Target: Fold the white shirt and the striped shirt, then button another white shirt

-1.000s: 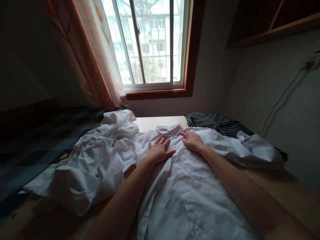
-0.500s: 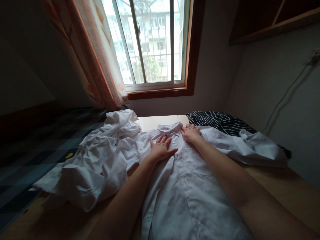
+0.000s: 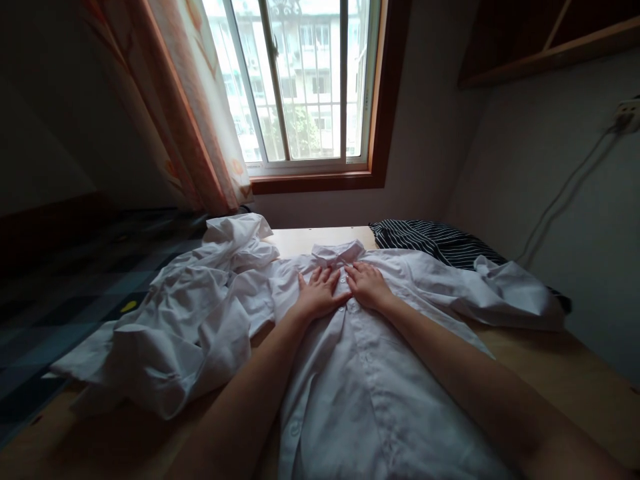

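A white button-up shirt (image 3: 345,380) lies front side up, its collar (image 3: 339,252) at the far end and its right-hand sleeve (image 3: 505,293) stretched out to the side. My left hand (image 3: 320,292) rests flat on the upper front, left of the button line, fingers spread. Close beside it, my right hand (image 3: 369,285) lies on the chest just below the collar, fingers extended and palm down. Both touch the cloth without gripping it. My forearms cover parts of the shirt's two sides.
Crumpled white cloth (image 3: 185,333) is heaped to the left, beside a dark checked cover (image 3: 60,293). Black-and-white striped fabric (image 3: 435,240) lies at the back right. A wooden tabletop (image 3: 545,360) supports the shirt. Beyond are a window, a curtain (image 3: 200,133) and a plugged-in cord (image 3: 560,193).
My right hand has slid from beside the collar toward me and leftward, now flat near my left hand. My left hand stays nearly in place. The view has shifted slightly.
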A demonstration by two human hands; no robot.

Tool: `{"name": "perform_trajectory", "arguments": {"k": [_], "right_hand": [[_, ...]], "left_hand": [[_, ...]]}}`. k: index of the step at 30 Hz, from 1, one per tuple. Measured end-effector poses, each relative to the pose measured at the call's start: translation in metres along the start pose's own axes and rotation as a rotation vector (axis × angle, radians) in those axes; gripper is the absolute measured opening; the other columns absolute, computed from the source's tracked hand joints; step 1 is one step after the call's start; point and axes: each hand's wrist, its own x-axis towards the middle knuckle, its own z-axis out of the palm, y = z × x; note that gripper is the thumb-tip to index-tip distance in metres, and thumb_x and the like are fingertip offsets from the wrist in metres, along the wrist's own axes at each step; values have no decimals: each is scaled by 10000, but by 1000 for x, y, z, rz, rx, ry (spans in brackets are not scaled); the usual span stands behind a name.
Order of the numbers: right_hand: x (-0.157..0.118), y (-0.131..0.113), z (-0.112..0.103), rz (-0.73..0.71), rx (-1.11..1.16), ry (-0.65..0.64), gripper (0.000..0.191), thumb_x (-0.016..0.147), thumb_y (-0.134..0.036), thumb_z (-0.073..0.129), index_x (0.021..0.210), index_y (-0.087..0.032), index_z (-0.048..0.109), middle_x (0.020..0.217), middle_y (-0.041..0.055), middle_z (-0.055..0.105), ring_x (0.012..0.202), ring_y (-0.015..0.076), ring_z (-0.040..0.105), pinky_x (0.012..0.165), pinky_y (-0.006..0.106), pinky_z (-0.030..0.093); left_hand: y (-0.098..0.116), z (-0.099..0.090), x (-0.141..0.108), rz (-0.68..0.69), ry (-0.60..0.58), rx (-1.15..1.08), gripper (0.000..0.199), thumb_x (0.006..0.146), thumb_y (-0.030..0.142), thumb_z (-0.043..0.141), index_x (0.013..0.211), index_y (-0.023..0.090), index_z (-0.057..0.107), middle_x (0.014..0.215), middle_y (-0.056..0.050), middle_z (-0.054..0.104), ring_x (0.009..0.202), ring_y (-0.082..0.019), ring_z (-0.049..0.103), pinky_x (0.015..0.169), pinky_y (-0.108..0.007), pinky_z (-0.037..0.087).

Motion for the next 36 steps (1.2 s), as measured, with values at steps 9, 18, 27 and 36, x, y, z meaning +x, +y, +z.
{"name": "perform_trajectory", "arguments": {"k": [9,18,27,36], "right_hand": [[-2,2,5,10,31,17,484,1001,-392,336,1435,-253,497,1524,88,429,1408,225,339,1155,388,200],[-2,2,3,5,40,29,463,989,-392,362,1414,-301,522,1503,76,455,1391,227,366,1139,390,223],[-4,1,1,14,59,39,466,981,-385,372,1414,-302,522,1498,70,463,1388,228,367,1142,393,218],[-4,0,1,12,64,44,465,978,-391,378,1404,-294,536,1495,69,467,1386,229,371,1145,392,222]], "left_hand": [[1,4,3,14,345,77,504,967,414,337,1404,222,500,1460,-109,484,1396,-290,343,1191,-479,190],[-3,14,15,125,339,162,606,943,331,343,1527,168,321,1612,-75,270,1499,-245,186,1229,-436,87],[-7,-1,37,156,114,211,592,926,334,379,1481,127,390,1538,-123,409,1414,-245,387,1174,-392,261],[-7,-30,55,233,57,176,353,935,246,405,1139,200,689,1228,-92,686,1160,-219,611,1040,-336,432]]}}
